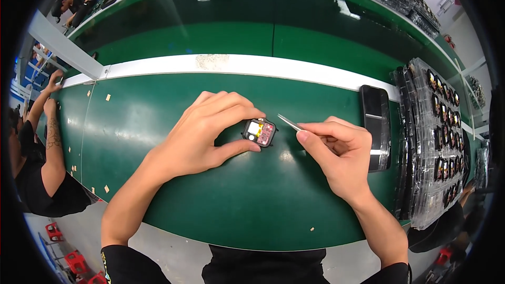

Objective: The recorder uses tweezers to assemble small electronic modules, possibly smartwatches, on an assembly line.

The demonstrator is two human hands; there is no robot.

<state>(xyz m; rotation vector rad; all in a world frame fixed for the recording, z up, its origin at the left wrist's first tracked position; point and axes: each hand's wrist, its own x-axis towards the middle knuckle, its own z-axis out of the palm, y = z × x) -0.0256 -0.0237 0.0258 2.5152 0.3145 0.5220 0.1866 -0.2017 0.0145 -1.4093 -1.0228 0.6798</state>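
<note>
My left hand point(208, 131) is closed on a small black watch case point(260, 133), thumb at its lower left and fingers along its upper edge. The case lies face up on the green table. Inside it show a white square part, a yellow strip and a reddish circuit board. To its right, my right hand point(339, 150) pinches a pair of metal tweezers point(289, 122). The tips point up and left, a little apart from the case, with nothing visible between them.
Right of my right hand lies a black phone-like slab point(375, 126). Beyond it stand stacked clear plastic trays point(439, 126) of similar small cases. A white rail point(252, 67) borders the table's far side. Small tan scraps point(108, 97) dot the left. Another person's arm point(52, 137) rests at the left edge.
</note>
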